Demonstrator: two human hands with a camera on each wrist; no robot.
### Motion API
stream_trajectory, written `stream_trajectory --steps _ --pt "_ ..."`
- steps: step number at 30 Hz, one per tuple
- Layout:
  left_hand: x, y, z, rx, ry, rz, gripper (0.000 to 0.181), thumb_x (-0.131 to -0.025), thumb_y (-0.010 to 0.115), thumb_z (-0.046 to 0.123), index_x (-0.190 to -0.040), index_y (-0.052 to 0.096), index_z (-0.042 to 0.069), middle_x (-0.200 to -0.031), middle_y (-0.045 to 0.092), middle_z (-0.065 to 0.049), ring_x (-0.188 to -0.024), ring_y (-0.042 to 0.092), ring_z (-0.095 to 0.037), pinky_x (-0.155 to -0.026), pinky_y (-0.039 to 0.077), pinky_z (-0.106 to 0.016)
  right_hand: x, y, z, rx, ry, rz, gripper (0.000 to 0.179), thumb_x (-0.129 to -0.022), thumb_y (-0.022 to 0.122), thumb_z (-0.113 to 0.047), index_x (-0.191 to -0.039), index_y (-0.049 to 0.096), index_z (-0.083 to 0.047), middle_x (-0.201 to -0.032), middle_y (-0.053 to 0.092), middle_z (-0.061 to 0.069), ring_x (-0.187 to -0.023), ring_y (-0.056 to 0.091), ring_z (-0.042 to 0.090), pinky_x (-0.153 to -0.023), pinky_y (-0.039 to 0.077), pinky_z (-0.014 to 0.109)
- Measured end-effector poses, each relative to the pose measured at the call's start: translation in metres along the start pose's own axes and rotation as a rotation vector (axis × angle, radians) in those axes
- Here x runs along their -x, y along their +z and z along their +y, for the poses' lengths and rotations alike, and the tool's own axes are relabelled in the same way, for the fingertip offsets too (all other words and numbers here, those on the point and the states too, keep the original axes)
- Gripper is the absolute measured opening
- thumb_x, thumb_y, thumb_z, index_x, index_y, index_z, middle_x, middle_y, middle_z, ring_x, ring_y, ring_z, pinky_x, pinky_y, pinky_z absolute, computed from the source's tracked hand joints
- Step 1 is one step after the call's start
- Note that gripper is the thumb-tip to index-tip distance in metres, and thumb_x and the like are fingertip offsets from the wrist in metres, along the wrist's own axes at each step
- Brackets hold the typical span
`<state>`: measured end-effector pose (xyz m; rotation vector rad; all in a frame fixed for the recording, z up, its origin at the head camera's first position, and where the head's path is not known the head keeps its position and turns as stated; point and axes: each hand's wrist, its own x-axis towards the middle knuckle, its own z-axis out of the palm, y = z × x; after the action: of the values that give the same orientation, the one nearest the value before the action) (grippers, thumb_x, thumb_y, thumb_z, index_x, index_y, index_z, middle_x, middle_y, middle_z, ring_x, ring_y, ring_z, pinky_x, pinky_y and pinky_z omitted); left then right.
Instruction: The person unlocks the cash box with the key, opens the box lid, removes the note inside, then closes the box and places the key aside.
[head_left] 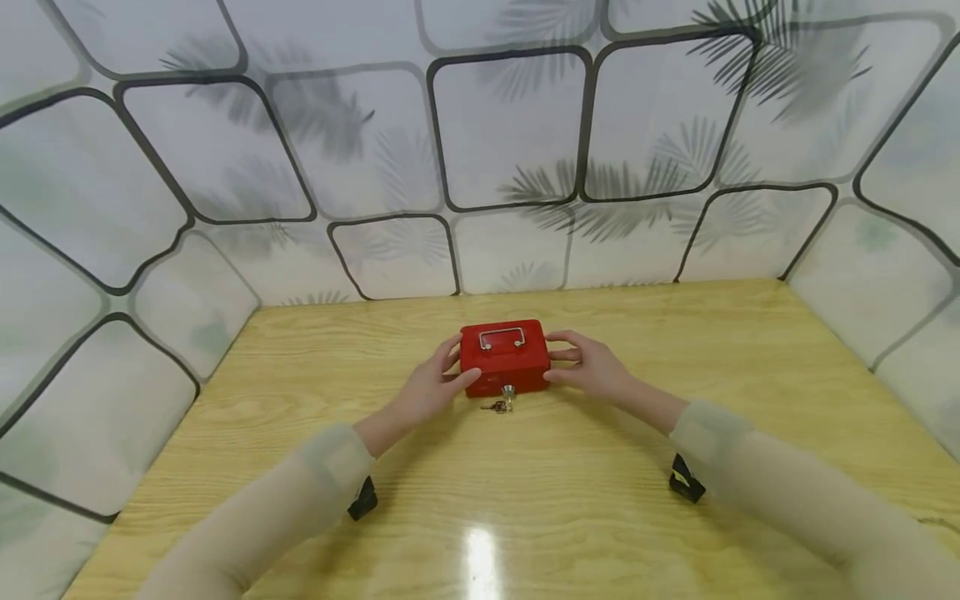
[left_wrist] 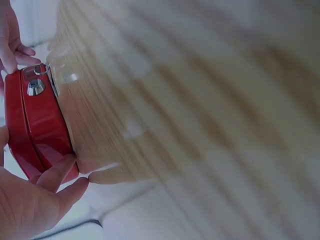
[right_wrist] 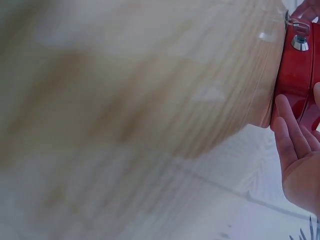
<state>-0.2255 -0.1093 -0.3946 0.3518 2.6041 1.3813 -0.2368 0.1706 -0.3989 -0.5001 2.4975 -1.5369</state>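
Observation:
A small red metal cash box with a wire handle on its lid sits on the wooden table, its lid down. A key stands in the silver lock on its front, and more keys hang from it by the table. My left hand holds the box's left side, thumb by the front upper edge and lower fingers near the tabletop. On the opposite side my right hand holds it, with fingers along the side wall and the thumb toward the front.
The wood-grain table runs back to a patterned backdrop of dark outlines and leaf prints, which also rises at both sides. Black wrist straps show beneath the sleeves.

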Motion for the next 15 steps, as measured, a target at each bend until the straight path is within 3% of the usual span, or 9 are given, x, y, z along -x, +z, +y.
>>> stream_trajectory --steps 15 --pt "0.009 0.027 0.020 0.036 0.051 -0.079 0.077 -0.094 0.065 0.038 -0.154 0.022 0.015 -0.151 0.037 -0.012 -0.120 0.057 -0.030 -0.097 0.046 -0.040 0.044 -0.018 0.005 0.042 0.064 0.035 0.063 -0.088 0.073 -0.010 -0.141 0.041 0.001 -0.127 0.057 0.028 -0.103 0.065 0.036 -0.082 0.054 0.040"
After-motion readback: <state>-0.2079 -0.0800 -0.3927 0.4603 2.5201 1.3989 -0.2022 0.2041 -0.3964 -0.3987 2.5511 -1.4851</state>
